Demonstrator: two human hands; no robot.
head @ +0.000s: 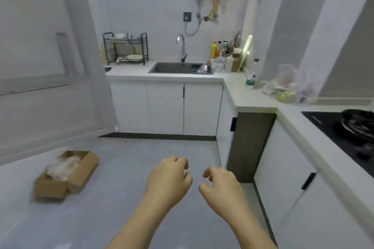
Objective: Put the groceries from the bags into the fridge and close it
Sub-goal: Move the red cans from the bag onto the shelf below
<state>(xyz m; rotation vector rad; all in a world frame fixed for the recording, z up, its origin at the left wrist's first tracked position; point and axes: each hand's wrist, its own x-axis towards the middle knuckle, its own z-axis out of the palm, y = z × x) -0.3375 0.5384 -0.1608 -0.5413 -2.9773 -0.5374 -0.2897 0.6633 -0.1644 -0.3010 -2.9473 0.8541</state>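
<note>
Left hand [168, 178] and right hand [220, 184] hang loosely curled, empty; fetching appears in hand, requiring a reach to the grocery bag [291, 85] ahead-right.

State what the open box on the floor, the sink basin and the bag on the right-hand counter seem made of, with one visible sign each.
Box: likely cardboard, matt brown, with folded flaps. Sink: perhaps brushed steel; dull grey, but blur leaves it open. Bag: thin clear plastic; crinkled, contents show through.
</note>
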